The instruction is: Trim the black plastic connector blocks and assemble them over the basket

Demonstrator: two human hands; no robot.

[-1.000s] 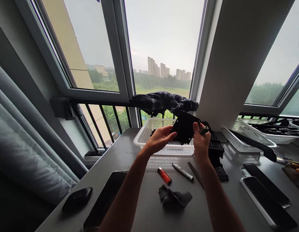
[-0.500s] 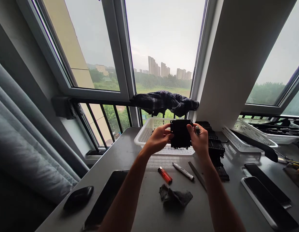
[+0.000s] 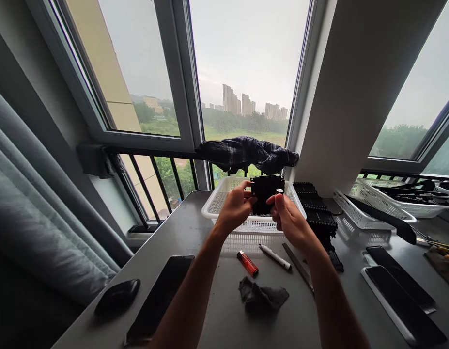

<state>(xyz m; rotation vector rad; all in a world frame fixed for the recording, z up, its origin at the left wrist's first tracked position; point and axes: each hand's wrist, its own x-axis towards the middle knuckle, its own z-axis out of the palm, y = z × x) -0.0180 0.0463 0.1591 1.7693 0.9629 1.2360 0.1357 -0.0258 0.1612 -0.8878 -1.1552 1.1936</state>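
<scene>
A flat black plastic part with small tabs along its edges is held upright over the white basket. My left hand grips its left edge between thumb and fingers. At its lower right is my right hand, fingers curled, with a small shiny object at the thumb and index finger; that object is too small to name. Stacked black parts lie right of the basket.
Nearer me lie a red lighter, a white marker, a metal strip and a dark crumpled cloth. A mouse and a black phone-like slab are left; two more slabs and baskets are right.
The black part has shifted slightly left and up. My right hand has moved from its right edge to in front of its lower right, turning and bringing the small shiny object across its face.
</scene>
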